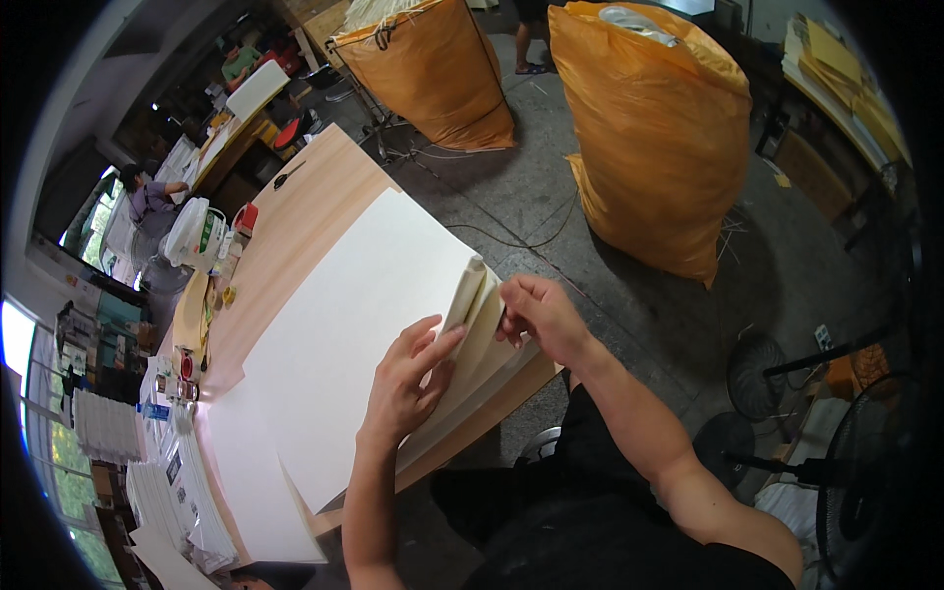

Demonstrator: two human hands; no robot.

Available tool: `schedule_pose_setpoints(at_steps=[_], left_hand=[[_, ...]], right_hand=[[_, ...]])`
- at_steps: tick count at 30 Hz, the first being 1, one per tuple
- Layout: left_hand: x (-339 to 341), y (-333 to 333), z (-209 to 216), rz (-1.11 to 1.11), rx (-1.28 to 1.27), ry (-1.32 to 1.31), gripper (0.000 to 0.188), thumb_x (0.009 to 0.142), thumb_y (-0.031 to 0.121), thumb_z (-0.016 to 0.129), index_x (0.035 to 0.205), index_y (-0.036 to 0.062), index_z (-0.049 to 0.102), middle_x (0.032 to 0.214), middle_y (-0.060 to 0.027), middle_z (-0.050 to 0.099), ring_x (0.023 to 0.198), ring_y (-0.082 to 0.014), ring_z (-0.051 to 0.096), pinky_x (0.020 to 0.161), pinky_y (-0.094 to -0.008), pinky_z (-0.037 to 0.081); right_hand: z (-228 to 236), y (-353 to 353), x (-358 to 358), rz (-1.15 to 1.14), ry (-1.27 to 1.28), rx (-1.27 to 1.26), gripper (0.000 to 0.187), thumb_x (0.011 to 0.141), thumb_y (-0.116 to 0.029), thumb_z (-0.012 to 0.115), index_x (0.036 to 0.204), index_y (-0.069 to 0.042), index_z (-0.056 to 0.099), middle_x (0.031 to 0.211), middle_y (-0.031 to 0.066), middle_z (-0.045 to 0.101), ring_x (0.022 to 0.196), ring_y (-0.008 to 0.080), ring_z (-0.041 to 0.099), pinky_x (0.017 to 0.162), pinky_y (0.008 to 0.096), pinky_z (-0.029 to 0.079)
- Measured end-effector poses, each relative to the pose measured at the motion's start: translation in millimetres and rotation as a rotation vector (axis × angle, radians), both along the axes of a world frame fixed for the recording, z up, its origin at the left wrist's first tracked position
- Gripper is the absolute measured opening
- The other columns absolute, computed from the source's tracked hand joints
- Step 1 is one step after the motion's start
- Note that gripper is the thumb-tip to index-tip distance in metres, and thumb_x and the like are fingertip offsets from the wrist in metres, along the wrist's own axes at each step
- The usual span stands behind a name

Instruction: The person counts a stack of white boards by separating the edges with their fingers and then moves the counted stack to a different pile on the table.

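Near the front edge of the table lies a folded cream sheet (pixel 479 329), narrow, with a rolled far end. Whether it is paper or cloth I cannot tell. My left hand (pixel 405 382) rests against its left side, fingers stretched and spread. At its right edge, my right hand (pixel 543 313) has its fingers curled in a pinch on the sheet; the fingertips are partly hidden. Beneath it is a large white sheet (pixel 364 265), spread over much of the wooden table (pixel 329 172). Another white sheet (pixel 256 472) lies at the left.
Scissors (pixel 287 175), a white bucket (pixel 197 234) and tape rolls (pixel 187 366) are on the table's far-left side. Paper stacks (pixel 157 501) stand at left. Two large orange sacks (pixel 654 138) stand on the floor beyond. A fan (pixel 865 482) is at right. Other people work far left.
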State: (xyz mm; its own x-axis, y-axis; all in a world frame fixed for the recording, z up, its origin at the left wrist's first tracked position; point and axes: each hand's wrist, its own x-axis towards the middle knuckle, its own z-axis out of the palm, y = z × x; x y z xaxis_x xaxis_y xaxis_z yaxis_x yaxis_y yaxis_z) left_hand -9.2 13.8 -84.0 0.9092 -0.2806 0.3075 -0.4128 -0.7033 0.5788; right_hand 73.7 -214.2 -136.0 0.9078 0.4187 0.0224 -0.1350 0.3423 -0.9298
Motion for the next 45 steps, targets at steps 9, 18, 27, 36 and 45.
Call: schedule_pose_setpoints(at_steps=[9, 18, 27, 36, 45], left_hand=[[0, -1, 3, -0.031, 0.093, -0.027, 0.046, 0.079, 0.009, 0.086, 0.123, 0.0174, 0.073, 0.136, -0.0146, 0.061, 0.111, -0.0328, 0.071, 0.094, -0.0406, 0.060], [0, 0, 5, -0.014, -0.029, 0.044, 0.060, 0.069, 0.006, 0.094, 0.124, 0.0153, 0.073, 0.136, -0.0126, 0.061, 0.115, -0.0316, 0.070, 0.095, -0.0421, 0.060], [-6, -12, -14, -0.096, 0.443, -0.234, 0.061, 0.079, 0.025, 0.087, 0.136, 0.0374, 0.068, 0.139, -0.0139, 0.059, 0.116, -0.0344, 0.063, 0.095, -0.0414, 0.060], [5, -18, -38, 0.090, 0.386, -0.228, 0.075, 0.077, 0.016, 0.086, 0.145, 0.0059, 0.056, 0.140, -0.0167, 0.059, 0.122, -0.0372, 0.062, 0.093, -0.0450, 0.058], [2, -22, -35, 0.149, 0.391, -0.183, 0.070, 0.085, 0.022, 0.081, 0.148, 0.0066, 0.054, 0.122, -0.0150, 0.065, 0.104, -0.0338, 0.067, 0.087, -0.0444, 0.058]], right_hand=[[12, 0, 5, 0.097, 0.214, 0.185, 0.029, 0.107, -0.024, 0.061, 0.083, -0.007, 0.063, 0.075, 0.0070, 0.071, 0.076, 0.0187, 0.076, 0.060, 0.0270, 0.053], [-4, -12, -6, -0.429, -0.280, -0.321, 0.030, 0.104, -0.026, 0.063, 0.082, -0.005, 0.062, 0.075, 0.0074, 0.068, 0.068, 0.0222, 0.069, 0.063, 0.0352, 0.053], [-25, -14, -36, -0.062, -1.075, -0.771, 0.032, 0.085, -0.030, 0.068, 0.108, -0.009, 0.075, 0.129, 0.0186, 0.065, 0.138, 0.0371, 0.049, 0.126, 0.0534, 0.024], [-20, -15, -33, -0.070, -1.001, -0.694, 0.033, 0.086, -0.024, 0.070, 0.111, -0.004, 0.071, 0.118, 0.0172, 0.070, 0.124, 0.0358, 0.059, 0.117, 0.0485, 0.040], [-24, -55, -12, -0.167, -0.655, -0.982, 0.037, 0.096, -0.033, 0.072, 0.085, 0.000, 0.059, 0.086, 0.0190, 0.068, 0.079, 0.0362, 0.067, 0.069, 0.0455, 0.052]])
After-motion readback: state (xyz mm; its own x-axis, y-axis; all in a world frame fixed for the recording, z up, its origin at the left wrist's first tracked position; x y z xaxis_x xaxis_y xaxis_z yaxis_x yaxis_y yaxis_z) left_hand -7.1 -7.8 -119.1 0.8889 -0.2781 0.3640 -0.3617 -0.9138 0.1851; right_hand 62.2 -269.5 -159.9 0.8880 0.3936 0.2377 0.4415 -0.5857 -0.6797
